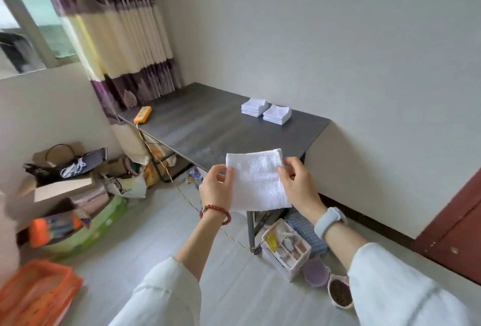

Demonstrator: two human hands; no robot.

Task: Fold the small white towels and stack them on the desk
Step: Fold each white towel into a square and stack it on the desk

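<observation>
Head view: mid-fold, white towel [257, 180] pinched at side edges by left hand [216, 187] and right hand [299, 185].
Next: halve it, carry beyond grip to folded stacks [265, 111] on desk [203, 128].

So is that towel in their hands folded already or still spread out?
Partly folded: the towel shows doubled edges at its top right corner, pinched between the left hand and the right hand.

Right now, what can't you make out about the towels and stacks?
Head view only:
- Held towel: its folded layers face away; left hand and right hand cover its side edges.
- Two towel stacks on the desk: too small to count.
</observation>
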